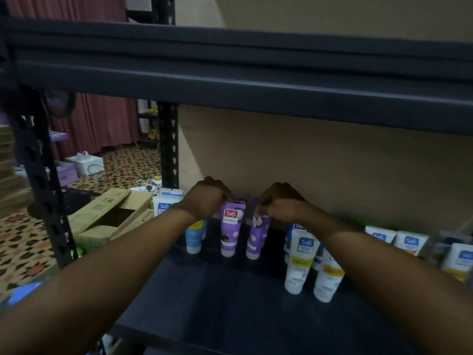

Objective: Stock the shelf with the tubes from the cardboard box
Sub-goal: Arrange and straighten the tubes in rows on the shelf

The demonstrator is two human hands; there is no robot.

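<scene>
Two purple tubes stand cap-down on the shelf point(217, 290): the left hand point(204, 198) pinches the upright tube point(231, 233) by its top, the right hand point(281, 204) pinches the tilted tube point(256, 238).

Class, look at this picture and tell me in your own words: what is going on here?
A person is stocking a dark shelf. The left hand grips the top of the left purple tube, and the right hand grips the top of the right purple tube. Both tubes stand on their caps, side by side. White tubes already stand to the right. An open cardboard box lies on the floor to the left.
</scene>
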